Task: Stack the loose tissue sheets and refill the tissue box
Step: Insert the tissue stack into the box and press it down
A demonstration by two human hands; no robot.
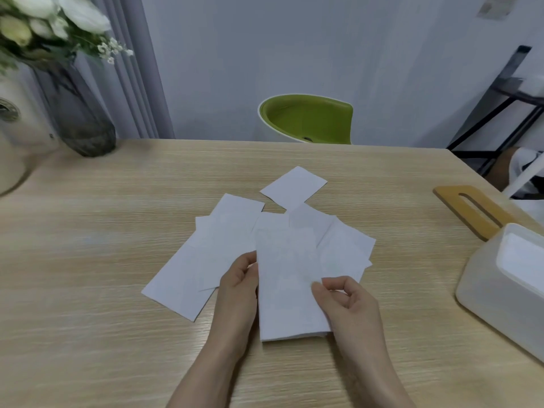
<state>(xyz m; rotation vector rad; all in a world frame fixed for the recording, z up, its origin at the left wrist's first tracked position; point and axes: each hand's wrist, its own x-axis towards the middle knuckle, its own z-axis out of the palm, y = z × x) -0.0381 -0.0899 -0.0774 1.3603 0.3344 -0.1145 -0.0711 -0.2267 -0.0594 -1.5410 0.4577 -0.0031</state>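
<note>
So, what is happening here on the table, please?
A person is gathering loose tissues into a stack on the table. The left hand holds the stack's left edge and the right hand pinches its right side. More loose sheets lie fanned out around and behind it. The tissue box stands open on the right, its wooden lid lying beside it. The refill is not yet done.

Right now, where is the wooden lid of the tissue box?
In the head view the wooden lid lies flat on the table at the far right, just behind the open white tissue box, away from both hands.
</note>
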